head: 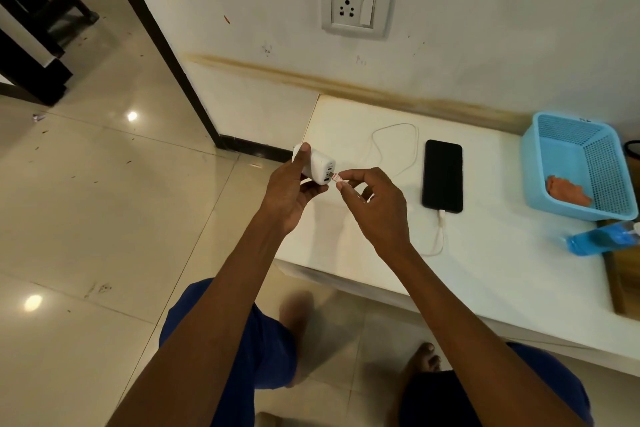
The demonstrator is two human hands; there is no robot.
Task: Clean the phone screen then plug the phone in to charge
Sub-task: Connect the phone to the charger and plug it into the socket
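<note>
A black phone (442, 175) lies face up on the white table (491, 253), its screen dark. A white cable (412, 149) is plugged into the phone's near end and loops over the table. My left hand (287, 191) grips a white charger adapter (320, 166) above the table's left edge. My right hand (375, 201) pinches the cable's USB plug (336, 178), whose tip touches one of the adapter's ports. A white wall socket (356, 7) with a switch is on the wall above the table.
A light blue basket (585, 163) with an orange cloth (568, 192) in it stands at the table's right. A bottle of blue liquid (602, 237) lies in front of it. Tiled floor spreads to the left, with dark furniture at the top left.
</note>
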